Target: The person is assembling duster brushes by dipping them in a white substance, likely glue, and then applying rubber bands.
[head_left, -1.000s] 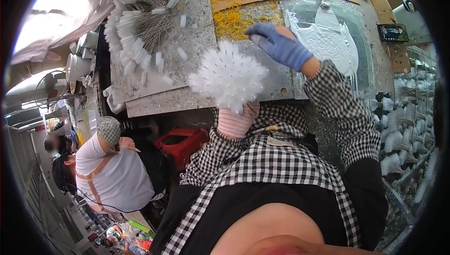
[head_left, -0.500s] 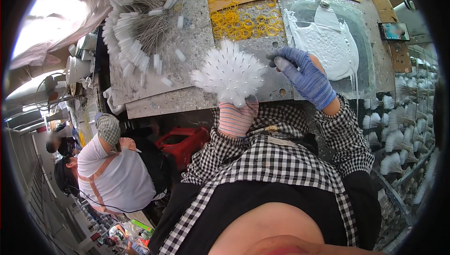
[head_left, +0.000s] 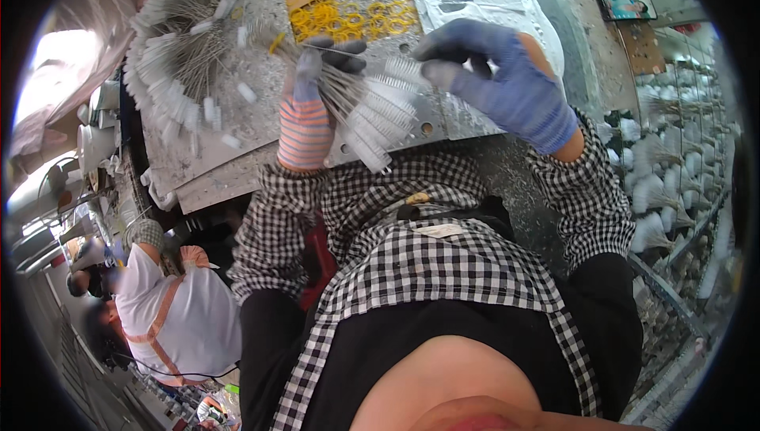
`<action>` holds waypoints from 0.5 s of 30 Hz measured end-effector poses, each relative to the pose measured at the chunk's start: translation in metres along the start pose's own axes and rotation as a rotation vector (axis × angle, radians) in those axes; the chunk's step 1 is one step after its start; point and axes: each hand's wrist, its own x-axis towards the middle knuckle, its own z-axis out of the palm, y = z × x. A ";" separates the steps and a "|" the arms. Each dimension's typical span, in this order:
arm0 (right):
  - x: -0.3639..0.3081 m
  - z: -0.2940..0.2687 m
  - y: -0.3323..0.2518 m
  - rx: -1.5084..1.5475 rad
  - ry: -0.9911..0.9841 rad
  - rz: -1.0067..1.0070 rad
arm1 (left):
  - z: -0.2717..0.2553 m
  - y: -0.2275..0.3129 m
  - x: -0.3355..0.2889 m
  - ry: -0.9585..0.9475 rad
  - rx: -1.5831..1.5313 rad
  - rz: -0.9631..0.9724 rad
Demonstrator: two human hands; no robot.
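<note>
My left hand (head_left: pixel 305 118), in an orange-and-grey striped glove with dark fingertips, is closed round a bundle of small wire brushes (head_left: pixel 372 118). Their thin wire stems pass by its fingers, and the white bristle heads fan out to the right and toward me. A yellow rubber band (head_left: pixel 277 42) shows at the stem ends; whether it encircles them I cannot tell. My right hand (head_left: pixel 499 75), gloved in blue with grey fingertips, has its thumb and forefinger curled in at the tip of one brush head (head_left: pixel 404 69) standing apart from the others.
Many more brushes (head_left: pixel 170 67) lie fanned on the worktable's left. Yellow rubber bands (head_left: pixel 348 19) are spread at the back on cardboard. White paste (head_left: pixel 546 31) covers a plate, with a phone (head_left: pixel 627 6) beyond it. Racks of brush bundles (head_left: pixel 657 186) stand right; a co-worker (head_left: pixel 178 312) sits left.
The bundle has tipped from heads-up to lying sideways, so its stems now show. My left hand has moved up and left; my right hand has come in close to the heads. The view has shifted.
</note>
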 end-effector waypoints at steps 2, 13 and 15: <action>0.002 0.007 0.008 -0.059 -0.061 -0.005 | 0.009 0.008 0.009 -0.057 0.120 0.031; 0.025 0.013 0.053 -0.199 -0.223 0.144 | 0.031 -0.005 0.060 -0.347 0.252 0.160; 0.025 0.007 0.059 -0.034 -0.250 0.202 | 0.017 -0.016 0.076 -0.301 0.197 0.087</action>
